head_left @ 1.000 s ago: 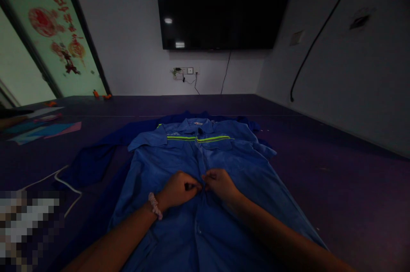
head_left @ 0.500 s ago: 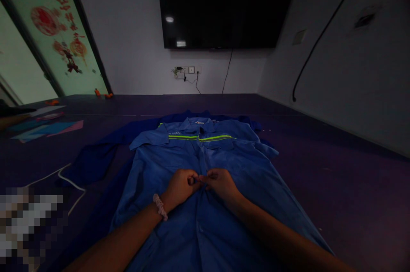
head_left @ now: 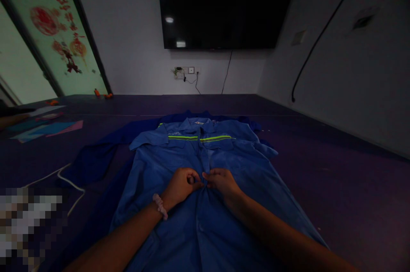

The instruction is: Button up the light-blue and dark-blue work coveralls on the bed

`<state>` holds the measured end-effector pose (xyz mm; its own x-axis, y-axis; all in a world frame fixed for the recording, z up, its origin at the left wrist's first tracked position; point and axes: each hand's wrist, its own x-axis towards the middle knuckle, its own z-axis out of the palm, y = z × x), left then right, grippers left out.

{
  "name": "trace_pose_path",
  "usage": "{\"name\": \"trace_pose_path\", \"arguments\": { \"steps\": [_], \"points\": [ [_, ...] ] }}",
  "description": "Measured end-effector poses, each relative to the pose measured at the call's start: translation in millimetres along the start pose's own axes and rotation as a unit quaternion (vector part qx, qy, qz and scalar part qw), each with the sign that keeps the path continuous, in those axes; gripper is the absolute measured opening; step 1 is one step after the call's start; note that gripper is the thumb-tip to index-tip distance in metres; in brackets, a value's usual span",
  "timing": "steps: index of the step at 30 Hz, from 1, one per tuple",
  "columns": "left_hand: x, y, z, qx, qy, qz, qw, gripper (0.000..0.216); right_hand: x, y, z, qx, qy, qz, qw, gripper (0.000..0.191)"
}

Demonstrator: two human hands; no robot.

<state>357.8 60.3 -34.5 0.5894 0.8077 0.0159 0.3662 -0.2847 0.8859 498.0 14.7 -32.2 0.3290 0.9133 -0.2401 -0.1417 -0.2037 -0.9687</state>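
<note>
Head view. Light blue shirt (head_left: 166, 156) lies front up, short sleeves out, on purple surface (head_left: 304, 144); collar toward the far edge, lower part running out of frame at the near side. Left hand (head_left: 183, 184), pink scrunchie (head_left: 160, 207) at wrist, and right hand (head_left: 222, 182) work close together at mid-placket, fingers of each pinching its cloth. Dark blue garment (head_left: 102, 148) lies partly beneath, one sleeve out left; white cord (head_left: 68, 183) just beside it. Coloured sheets (head_left: 60, 128) toward the far left corner.

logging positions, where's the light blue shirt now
In the head view, the light blue shirt lies at centre beneath the left hand and right hand, partly over a dark blue garment.
</note>
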Motion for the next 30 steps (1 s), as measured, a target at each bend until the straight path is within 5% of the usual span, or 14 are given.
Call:
{"name": "trace_pose_path", "arguments": {
  "steps": [9,21,28,30],
  "points": [
    [-4.0,3.8,0.0,0.103,-0.017,0.008,0.995,0.008,6.7,-4.2,-1.9,0.079,0.033,0.037,0.996,0.026],
    [1.1,7.5,-5.6,0.024,0.048,0.016,0.998,0.013,2.5,-19.9,-5.1,-0.052,-0.038,0.024,0.998,0.022],
    [-38.8,53.2,-21.8,0.114,-0.162,-0.042,0.979,0.036,-34.1,-32.9,-19.3,-0.184,-0.094,-0.062,0.976,0.006],
    [-56.2,61.1,-20.4,0.166,-0.181,-0.075,0.966,0.040,-53.4,-26.4,-24.0,-0.246,-0.131,-0.084,0.957,0.005]
  ]
}}
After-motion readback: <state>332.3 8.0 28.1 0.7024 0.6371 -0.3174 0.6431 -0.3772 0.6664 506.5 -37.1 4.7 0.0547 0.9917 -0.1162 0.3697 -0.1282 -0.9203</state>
